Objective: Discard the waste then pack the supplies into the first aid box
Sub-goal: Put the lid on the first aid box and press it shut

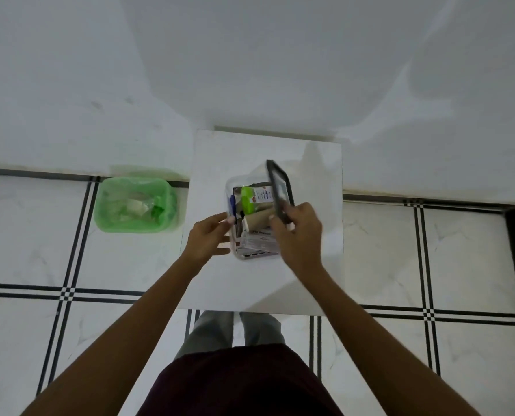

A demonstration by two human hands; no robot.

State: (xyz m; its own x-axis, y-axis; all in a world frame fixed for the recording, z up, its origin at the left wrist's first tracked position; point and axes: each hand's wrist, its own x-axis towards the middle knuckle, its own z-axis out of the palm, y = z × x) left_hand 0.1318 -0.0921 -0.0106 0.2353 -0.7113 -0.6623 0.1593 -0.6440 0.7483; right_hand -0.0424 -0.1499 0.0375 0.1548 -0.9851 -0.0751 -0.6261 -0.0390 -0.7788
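Note:
A clear plastic first aid box (pixel 251 256) sits in the middle of a small white table (pixel 310 175). Inside it I see a green bottle (pixel 247 200), a brown bandage roll (pixel 260 219), a white tube (pixel 263 194) and flat packets (pixel 257 243). My right hand (pixel 298 235) grips the box's dark-framed lid (pixel 278 190), which stands tilted on edge over the box's right side. My left hand (pixel 209 238) rests against the box's left wall with its fingers spread.
A green bin (pixel 164 217) lined with a green bag stands on the tiled floor left of the table, with wrappers inside. A white wall rises behind the table. My legs stand at the table's near edge.

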